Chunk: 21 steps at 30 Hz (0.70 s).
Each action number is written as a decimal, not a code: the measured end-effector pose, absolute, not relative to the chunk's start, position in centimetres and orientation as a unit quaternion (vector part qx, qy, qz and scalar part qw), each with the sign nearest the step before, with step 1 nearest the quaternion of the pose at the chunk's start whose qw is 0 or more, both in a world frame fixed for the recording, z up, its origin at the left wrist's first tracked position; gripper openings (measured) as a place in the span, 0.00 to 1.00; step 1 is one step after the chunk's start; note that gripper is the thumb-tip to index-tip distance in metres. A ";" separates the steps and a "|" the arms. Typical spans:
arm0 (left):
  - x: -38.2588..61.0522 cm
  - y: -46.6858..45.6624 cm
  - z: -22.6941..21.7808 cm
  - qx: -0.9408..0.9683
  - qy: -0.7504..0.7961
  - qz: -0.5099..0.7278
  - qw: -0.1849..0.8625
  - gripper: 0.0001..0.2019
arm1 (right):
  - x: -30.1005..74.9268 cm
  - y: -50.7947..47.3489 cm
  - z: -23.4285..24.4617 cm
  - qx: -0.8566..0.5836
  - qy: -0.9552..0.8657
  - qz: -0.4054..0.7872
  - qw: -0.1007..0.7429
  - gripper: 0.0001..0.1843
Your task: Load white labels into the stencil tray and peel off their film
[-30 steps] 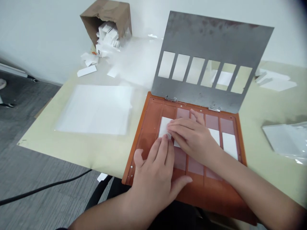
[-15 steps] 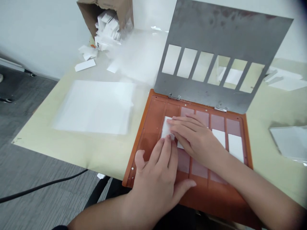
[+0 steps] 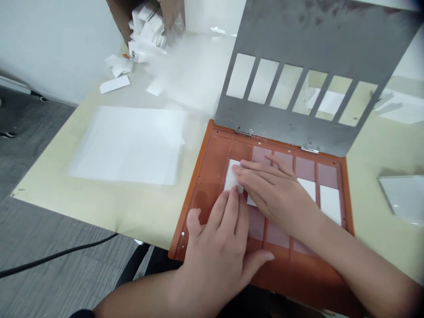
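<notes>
Orange fixture tray (image 3: 205, 198) under both hands? What's each hand doing?

Yes. Left hand (image 3: 215, 251) is nearest, fingers close together, fingertips (image 3: 232, 198) on the lower end of a white strip (image 3: 232, 176). Right hand (image 3: 274, 194) comes across from the other side, fingers (image 3: 258, 170) reaching the strip's top end. Both narrow, not spread wide; looks like they're holding the strip down so it can't slide.

Edges and room?

Strip sits close to a raised rib of the tray. Another white piece (image 3: 251, 201) shows just under the right hand. 2 more white strips (image 3: 330, 204) lie in pockets to the right, untouched. Bare pink pockets (image 3: 255, 223) remain below the hands.

Beyond that?

Grey steel plate (image 3: 318, 31) with 6 windows stands hinged up at the tray's far edge, clear of the pockets.

Farther out?

On the bench (image 3: 99, 212): white sheet stack (image 3: 127, 145) left, glossy pack (image 3: 402, 198) right. Tilted cardboard box (image 3: 172, 11) spills white scraps (image 3: 145, 37) at the far end.
</notes>
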<state>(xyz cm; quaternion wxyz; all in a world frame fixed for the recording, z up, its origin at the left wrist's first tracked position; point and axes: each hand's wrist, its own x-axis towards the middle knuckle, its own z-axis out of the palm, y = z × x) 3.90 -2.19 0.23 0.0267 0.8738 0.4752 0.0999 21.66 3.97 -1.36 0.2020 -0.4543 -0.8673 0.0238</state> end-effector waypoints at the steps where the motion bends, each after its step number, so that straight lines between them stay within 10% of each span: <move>1: 3.9 -2.2 0.2 0.874 0.475 0.100 0.027 0.34 | 21.6 4.0 -1.3 -0.454 -0.868 0.021 0.200 0.18; 21: 4.0 -2.1 0.2 0.873 0.475 0.102 0.030 0.34 | 21.6 3.9 -1.3 -0.449 -0.873 0.001 0.190 0.15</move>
